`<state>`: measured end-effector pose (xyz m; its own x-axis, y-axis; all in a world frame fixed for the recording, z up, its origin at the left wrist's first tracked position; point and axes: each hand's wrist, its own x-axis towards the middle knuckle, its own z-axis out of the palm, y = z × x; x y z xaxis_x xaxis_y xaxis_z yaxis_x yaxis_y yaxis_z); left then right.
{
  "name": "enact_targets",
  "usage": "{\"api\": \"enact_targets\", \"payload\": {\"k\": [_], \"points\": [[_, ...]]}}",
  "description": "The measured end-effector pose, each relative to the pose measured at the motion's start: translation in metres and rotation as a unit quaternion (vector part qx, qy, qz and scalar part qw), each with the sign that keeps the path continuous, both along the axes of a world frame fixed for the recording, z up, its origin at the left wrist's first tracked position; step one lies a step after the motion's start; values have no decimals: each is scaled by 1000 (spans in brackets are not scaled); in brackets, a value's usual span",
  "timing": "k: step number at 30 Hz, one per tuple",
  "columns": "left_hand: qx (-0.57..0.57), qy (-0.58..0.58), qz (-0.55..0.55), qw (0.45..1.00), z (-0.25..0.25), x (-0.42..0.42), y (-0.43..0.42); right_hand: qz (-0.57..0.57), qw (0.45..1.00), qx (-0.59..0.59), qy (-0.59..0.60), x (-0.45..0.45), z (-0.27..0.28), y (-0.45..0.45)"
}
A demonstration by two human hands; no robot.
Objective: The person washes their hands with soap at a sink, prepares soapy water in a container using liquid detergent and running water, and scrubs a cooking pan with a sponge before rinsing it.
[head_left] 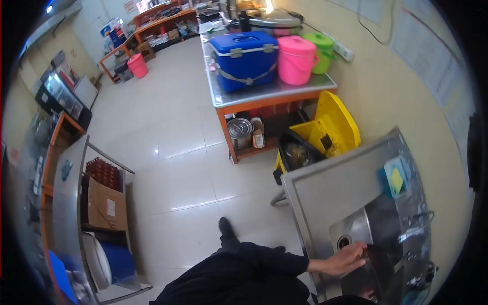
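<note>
My left hand (343, 260) reaches from a black sleeve over the steel sink (351, 226). Its fingers are bent and pressed together at the upper rim of a dark, curved metal vessel (377, 267), whose exact kind I cannot make out. Close beside the hand lies the round sink drain (344, 242). Low in the frame, past a second dark sleeve, a small skin-toned patch (368, 293) appears to be part of my right hand; its fingers are hidden. A faucet (418, 217) rises at the sink's wall side.
A blue tray with a yellow sponge (396, 179) sits on the sink's ledge. Beyond stand a yellow bin (335, 127) and a table with a blue cooler (245, 61), a pink bucket (296, 60) and a green one (319, 52). Left is a steel shelf with a cardboard box (107, 204).
</note>
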<state>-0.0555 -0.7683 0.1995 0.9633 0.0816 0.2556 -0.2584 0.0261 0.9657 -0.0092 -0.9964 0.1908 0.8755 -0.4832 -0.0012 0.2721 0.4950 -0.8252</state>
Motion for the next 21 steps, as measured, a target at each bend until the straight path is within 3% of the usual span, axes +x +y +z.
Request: {"api": "enact_targets", "payload": {"k": [3,4,7,10,12,14,16,17,18,19,20,21], "points": [[109,-63,4,992,11,-14,28,65,998,1,-12,-10,15,57],[146,-75,-52,985,45,-36,70,88,996,5,-10,-17,19,78],[117,-111,-51,986,85,-97,139,181,983,27,-6,-37,23,152],[40,-196,159,967,91,-149,185,310,948,72,32,-59,11,230],[81,-195,302,930,107,-191,255,409,902,112,78,-75,-4,284],[107,-193,375,901,106,-236,339,521,826,157,148,-92,-27,353],[15,-123,415,901,102,-292,418,567,772,179,225,-125,-45,435],[3,-66,477,876,103,-323,455,570,755,183,266,-150,-41,494],[20,-12,535,844,83,-349,490,619,718,152,281,-169,-46,540],[-112,67,562,817,73,-376,518,636,704,91,302,-189,-56,581],[-55,95,616,780,18,-402,556,671,663,68,325,-191,-101,613],[-158,124,627,753,11,-428,580,712,606,58,351,-202,-129,650]]}}
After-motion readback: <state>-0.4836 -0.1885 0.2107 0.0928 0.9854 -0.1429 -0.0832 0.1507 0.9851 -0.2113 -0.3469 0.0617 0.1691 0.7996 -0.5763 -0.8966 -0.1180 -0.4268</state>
